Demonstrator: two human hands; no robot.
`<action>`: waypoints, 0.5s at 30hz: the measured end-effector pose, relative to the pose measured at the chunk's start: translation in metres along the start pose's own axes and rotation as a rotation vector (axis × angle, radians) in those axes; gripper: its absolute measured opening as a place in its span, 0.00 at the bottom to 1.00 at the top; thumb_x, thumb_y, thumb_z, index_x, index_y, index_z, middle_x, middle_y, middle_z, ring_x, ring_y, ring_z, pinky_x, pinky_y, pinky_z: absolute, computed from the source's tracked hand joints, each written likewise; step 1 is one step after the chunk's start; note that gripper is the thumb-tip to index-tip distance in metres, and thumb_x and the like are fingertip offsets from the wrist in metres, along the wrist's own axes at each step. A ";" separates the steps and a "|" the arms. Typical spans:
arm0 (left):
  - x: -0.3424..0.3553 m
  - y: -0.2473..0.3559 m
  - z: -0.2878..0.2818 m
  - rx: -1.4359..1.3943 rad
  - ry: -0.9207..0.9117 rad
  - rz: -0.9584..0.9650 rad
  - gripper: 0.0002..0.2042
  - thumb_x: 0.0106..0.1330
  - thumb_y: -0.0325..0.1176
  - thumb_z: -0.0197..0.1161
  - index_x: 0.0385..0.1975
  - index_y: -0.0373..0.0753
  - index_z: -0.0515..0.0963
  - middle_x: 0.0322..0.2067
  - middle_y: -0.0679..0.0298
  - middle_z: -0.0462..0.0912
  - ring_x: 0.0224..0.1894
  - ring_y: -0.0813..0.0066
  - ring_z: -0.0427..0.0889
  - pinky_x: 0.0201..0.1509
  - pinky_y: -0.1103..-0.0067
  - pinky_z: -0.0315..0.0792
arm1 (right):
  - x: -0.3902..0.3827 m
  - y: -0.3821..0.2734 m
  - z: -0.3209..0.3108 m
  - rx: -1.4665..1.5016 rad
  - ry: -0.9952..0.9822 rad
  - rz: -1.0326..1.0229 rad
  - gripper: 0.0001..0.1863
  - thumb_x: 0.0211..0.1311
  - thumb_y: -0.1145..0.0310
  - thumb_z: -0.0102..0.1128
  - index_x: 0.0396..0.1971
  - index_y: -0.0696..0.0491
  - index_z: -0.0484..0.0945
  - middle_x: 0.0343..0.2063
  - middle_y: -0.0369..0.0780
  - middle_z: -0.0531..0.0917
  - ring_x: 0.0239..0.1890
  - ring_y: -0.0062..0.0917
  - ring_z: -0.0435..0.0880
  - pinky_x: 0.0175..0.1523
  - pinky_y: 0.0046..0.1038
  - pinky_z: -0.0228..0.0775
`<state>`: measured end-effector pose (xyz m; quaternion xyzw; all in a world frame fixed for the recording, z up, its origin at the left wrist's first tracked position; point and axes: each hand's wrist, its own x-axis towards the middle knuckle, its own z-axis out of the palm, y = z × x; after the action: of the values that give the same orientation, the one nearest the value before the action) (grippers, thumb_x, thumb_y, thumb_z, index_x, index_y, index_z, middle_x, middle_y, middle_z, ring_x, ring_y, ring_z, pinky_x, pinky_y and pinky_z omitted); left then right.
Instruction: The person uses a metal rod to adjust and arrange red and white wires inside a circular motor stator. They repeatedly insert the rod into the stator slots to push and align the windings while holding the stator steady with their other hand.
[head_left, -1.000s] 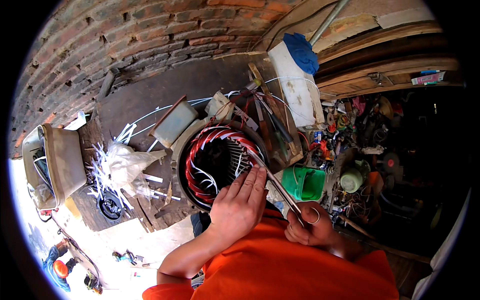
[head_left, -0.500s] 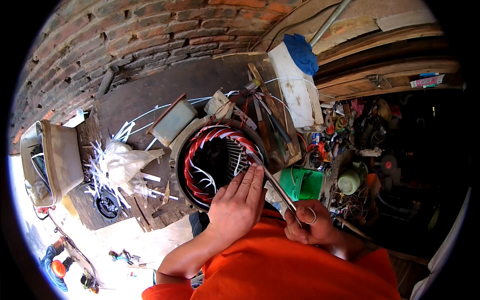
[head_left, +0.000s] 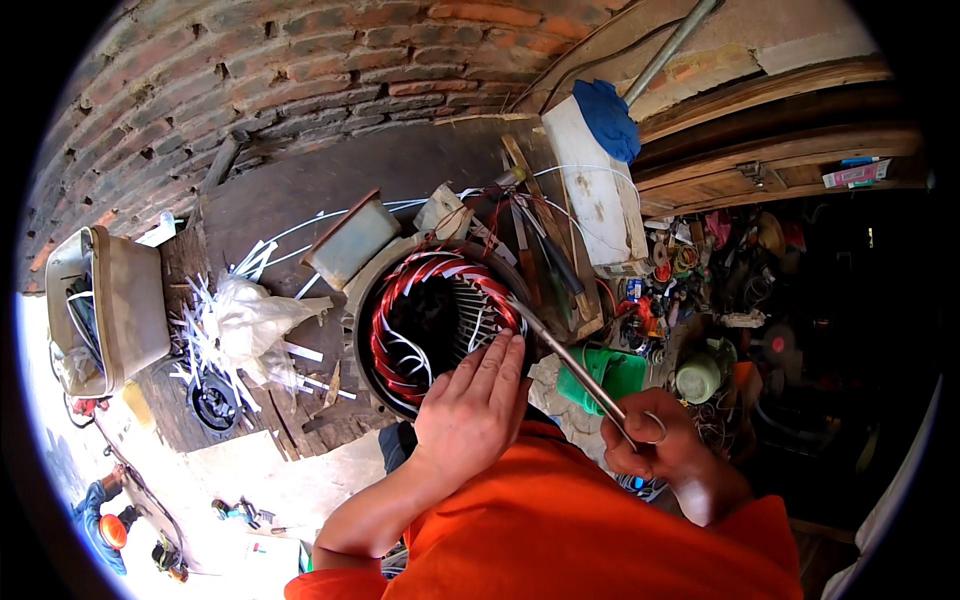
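Note:
A round motor stator (head_left: 350,325) in a grey housing sits on the bench, its bore facing up. Red-wrapped wire windings (head_left: 385,305) ring the inside, with white strips and sleeves among them. My left hand (head_left: 468,405) lies flat with fingers stretched out together, fingertips on the near right part of the windings. In my right hand (head_left: 655,440) is a long pair of metal scissors (head_left: 575,372), one ring handle showing by the fingers. The scissors slant up and left, their tip at the right rim of the windings, just beyond my left fingertips.
White strips and a clear plastic bag (head_left: 255,315) lie left of the stator. Behind it stand a grey metal box (head_left: 350,245), a hammer (head_left: 512,177) and other tools. A green bucket (head_left: 610,375) is on the right, a beige bin (head_left: 130,310) far left. Another person (head_left: 105,525) is lower left.
My right hand has moved right and slightly down with the scissors, whose tip has shifted outward to the winding's rim. My left hand has stayed nearly still.

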<state>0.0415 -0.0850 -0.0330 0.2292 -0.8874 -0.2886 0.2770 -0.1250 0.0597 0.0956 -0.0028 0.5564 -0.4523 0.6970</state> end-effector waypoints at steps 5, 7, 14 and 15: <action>0.001 0.002 -0.001 0.027 -0.030 -0.005 0.26 0.58 0.35 0.68 0.57 0.35 0.75 0.56 0.57 0.79 0.42 0.66 0.83 0.39 0.78 0.76 | 0.007 0.000 -0.011 0.029 -0.081 -0.022 0.22 0.71 0.55 0.56 0.33 0.64 0.75 0.10 0.42 0.73 0.09 0.23 0.66 0.21 0.27 0.57; 0.003 0.004 -0.004 0.030 -0.042 -0.018 0.26 0.58 0.35 0.68 0.58 0.35 0.74 0.57 0.58 0.78 0.42 0.67 0.83 0.39 0.78 0.76 | 0.012 0.001 -0.014 0.067 -0.104 -0.015 0.22 0.70 0.54 0.57 0.33 0.63 0.75 0.10 0.42 0.73 0.09 0.23 0.66 0.21 0.27 0.57; 0.006 0.004 -0.005 0.050 -0.066 -0.013 0.27 0.58 0.36 0.68 0.59 0.39 0.74 0.59 0.61 0.77 0.42 0.69 0.83 0.38 0.78 0.75 | 0.023 0.001 -0.020 0.124 -0.118 -0.014 0.22 0.69 0.54 0.59 0.33 0.63 0.75 0.10 0.41 0.73 0.08 0.23 0.66 0.20 0.27 0.57; 0.006 0.004 -0.005 0.051 -0.065 -0.017 0.27 0.58 0.36 0.68 0.59 0.39 0.74 0.59 0.61 0.77 0.42 0.69 0.83 0.38 0.79 0.75 | 0.024 0.001 -0.020 0.135 -0.117 -0.009 0.22 0.69 0.54 0.59 0.33 0.63 0.75 0.10 0.41 0.72 0.08 0.23 0.65 0.20 0.27 0.57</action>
<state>0.0390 -0.0872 -0.0247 0.2341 -0.9010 -0.2757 0.2396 -0.1407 0.0555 0.0688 0.0150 0.4830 -0.4910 0.7249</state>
